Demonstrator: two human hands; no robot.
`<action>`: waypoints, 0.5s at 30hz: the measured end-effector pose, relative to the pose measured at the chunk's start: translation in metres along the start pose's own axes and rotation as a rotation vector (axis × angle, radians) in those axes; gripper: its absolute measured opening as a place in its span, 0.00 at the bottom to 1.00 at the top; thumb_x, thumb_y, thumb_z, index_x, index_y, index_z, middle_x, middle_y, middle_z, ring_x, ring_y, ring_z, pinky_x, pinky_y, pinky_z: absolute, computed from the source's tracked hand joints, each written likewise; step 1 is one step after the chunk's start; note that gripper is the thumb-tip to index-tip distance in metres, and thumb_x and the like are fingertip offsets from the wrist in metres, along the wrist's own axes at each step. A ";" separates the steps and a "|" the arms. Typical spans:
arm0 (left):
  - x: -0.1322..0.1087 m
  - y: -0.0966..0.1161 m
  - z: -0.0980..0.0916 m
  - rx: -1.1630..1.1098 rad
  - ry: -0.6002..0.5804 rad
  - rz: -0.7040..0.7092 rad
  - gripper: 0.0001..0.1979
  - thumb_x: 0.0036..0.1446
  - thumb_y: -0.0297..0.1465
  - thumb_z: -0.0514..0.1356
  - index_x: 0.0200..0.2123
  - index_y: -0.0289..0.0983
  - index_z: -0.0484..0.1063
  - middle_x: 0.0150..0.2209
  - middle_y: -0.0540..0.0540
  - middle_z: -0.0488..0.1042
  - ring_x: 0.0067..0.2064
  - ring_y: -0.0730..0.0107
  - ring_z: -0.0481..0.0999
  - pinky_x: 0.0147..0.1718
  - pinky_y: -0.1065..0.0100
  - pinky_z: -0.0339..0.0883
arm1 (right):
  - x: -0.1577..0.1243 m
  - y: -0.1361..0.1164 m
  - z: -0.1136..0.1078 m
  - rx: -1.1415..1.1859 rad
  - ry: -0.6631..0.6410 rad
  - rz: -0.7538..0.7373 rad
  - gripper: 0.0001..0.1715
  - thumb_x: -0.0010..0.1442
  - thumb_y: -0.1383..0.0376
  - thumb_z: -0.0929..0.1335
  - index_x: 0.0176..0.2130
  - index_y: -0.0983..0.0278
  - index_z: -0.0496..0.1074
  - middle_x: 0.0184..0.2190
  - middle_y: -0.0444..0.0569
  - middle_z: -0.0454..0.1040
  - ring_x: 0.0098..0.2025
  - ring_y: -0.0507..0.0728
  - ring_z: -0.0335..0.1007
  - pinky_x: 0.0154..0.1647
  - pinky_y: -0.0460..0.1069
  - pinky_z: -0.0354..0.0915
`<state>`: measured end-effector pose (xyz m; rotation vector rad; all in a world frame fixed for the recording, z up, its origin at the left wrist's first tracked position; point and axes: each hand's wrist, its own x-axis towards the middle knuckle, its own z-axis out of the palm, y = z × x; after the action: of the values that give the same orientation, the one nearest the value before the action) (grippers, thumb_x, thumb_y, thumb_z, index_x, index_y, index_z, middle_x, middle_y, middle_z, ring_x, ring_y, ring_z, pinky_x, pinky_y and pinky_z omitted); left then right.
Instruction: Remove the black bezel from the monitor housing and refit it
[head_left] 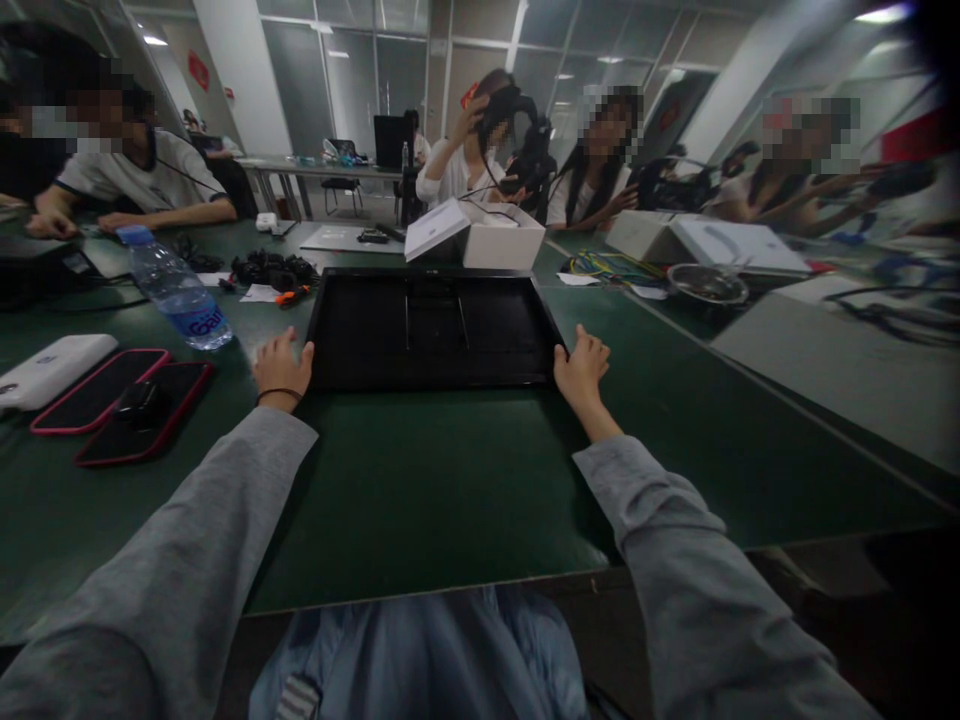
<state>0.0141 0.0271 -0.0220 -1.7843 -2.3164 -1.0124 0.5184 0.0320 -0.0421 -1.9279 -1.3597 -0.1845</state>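
A black monitor [367, 365], or a shallow tray-like panel much like one, lies flat on the green table [442, 480]. Its dark face has a raised rim, and two thin upright lines show near its middle. My left hand [283, 365] is at its left edge, with the thumb against the rim and the fingers curled outside it. At the opposite edge, my right hand [583, 370] grips in the same way, thumb on the rim. The undersides of both hands are hidden.
Left stand a water bottle [180, 290], phones in red cases [161, 425] and a white power bank [56, 370]. Behind the panel are cables [274, 270] and an opened white box [502, 238]. A glass bowl [707, 284] sits right. Several people sit across the table.
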 end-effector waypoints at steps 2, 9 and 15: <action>-0.007 0.008 -0.004 0.002 0.077 0.043 0.33 0.66 0.42 0.51 0.71 0.34 0.61 0.68 0.31 0.65 0.69 0.42 0.61 0.66 0.40 0.56 | -0.007 -0.013 -0.002 -0.049 0.072 -0.038 0.39 0.67 0.55 0.61 0.71 0.68 0.57 0.68 0.68 0.60 0.70 0.73 0.52 0.65 0.74 0.55; -0.032 0.048 -0.013 0.000 -0.010 0.269 0.38 0.69 0.47 0.49 0.76 0.37 0.47 0.77 0.34 0.45 0.77 0.43 0.40 0.71 0.36 0.33 | -0.040 -0.090 -0.008 -0.006 0.090 -0.253 0.44 0.72 0.49 0.53 0.77 0.63 0.37 0.76 0.64 0.44 0.76 0.72 0.40 0.70 0.73 0.46; -0.039 0.086 0.007 -0.004 -0.036 0.389 0.38 0.71 0.49 0.46 0.77 0.39 0.45 0.78 0.38 0.43 0.78 0.45 0.37 0.71 0.34 0.26 | -0.058 -0.120 -0.004 -0.059 -0.057 -0.373 0.45 0.73 0.47 0.49 0.77 0.60 0.23 0.78 0.58 0.37 0.79 0.69 0.31 0.73 0.74 0.38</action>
<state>0.1054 0.0081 -0.0042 -2.1527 -1.8706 -0.9243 0.3919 0.0043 -0.0096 -1.7211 -1.7624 -0.3557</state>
